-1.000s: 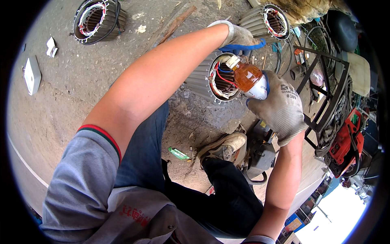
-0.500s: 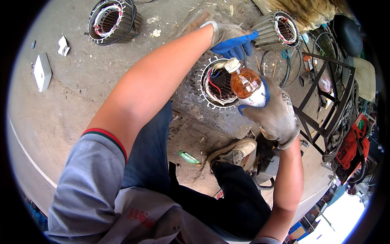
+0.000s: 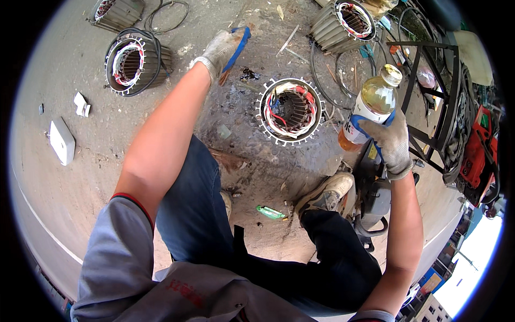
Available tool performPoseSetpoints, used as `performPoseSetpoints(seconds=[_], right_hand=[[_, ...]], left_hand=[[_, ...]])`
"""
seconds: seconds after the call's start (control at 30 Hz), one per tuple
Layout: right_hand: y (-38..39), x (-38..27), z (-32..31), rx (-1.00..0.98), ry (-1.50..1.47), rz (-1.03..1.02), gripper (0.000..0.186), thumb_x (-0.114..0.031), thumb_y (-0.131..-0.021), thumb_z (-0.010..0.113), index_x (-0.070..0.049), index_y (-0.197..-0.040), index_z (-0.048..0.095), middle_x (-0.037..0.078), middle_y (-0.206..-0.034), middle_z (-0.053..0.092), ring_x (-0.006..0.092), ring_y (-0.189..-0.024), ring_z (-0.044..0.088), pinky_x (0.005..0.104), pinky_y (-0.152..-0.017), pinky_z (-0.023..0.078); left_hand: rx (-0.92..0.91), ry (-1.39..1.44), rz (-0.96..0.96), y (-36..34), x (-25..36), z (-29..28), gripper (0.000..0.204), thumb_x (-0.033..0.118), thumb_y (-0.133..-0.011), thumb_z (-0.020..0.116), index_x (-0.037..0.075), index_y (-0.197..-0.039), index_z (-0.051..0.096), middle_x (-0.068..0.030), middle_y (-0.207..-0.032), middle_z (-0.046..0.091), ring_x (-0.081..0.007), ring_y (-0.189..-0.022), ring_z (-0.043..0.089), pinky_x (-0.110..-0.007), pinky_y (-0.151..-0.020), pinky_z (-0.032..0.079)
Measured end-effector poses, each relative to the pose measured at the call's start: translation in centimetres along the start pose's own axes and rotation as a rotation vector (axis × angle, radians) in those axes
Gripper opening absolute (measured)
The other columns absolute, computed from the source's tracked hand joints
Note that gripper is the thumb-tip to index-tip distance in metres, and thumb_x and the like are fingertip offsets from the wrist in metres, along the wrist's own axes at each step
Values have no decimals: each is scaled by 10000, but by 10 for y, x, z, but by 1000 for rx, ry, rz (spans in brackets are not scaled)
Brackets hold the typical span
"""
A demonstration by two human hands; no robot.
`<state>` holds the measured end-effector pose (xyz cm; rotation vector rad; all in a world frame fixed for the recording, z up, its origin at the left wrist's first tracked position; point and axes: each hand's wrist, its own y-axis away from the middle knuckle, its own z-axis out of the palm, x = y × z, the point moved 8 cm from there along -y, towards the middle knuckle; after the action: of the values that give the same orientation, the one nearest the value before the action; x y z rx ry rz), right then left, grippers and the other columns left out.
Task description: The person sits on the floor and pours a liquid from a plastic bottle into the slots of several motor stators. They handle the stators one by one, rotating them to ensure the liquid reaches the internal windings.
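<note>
My right hand, in a grey and blue glove, grips a clear plastic bottle of amber liquid, held nearly upright to the right of a motor stator. The stator stands on end on the stained concrete, its red, white and blue windings showing inside. My left hand, gloved the same way, is stretched out beyond the stator to its upper left; its fingers curl around a thin brown stick-like thing that I cannot make out.
Another stator stands at upper left and a third at upper right. A black metal frame and a red machine crowd the right side. White blocks lie at left. My shoe rests below the stator.
My right hand has drawn the bottle away from over the stator's opening and turned it upright at the right. My left hand has moved left, off the stator's rim.
</note>
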<state>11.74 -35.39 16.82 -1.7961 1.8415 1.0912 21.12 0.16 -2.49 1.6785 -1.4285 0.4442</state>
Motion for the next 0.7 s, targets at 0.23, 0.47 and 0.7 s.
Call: performPoseSetpoints(seconds=[0.23,0.47,0.7], right_hand=[[-13,64,-34,184,-92,98,464,-126,-824,871,14,-1220,674,98,-1068,779,176,-938,738,329,-859,592],[-36,124,-27,514,-174,1,450,-147,-863,851,36,-1239,683,115,-1167,765,190,-1031,729,337,-947,566],[-44,127,6,640,-325,12,541,-157,-774,901,28,-1232,680,130,-1149,758,196,-981,739,353,-910,590]], left_hand=[[39,464,52,-8,16,43,738,467,-1038,620,12,-1582,414,-194,-1355,690,-262,-1179,675,-345,-1001,512],[-50,480,153,9,25,36,706,472,-1039,623,-12,-1538,504,-206,-1404,669,-268,-1213,670,-342,-1022,505],[-9,223,-61,33,5,5,456,393,-1028,661,33,-1303,707,-100,-1053,755,-210,-925,658,-350,-896,530]])
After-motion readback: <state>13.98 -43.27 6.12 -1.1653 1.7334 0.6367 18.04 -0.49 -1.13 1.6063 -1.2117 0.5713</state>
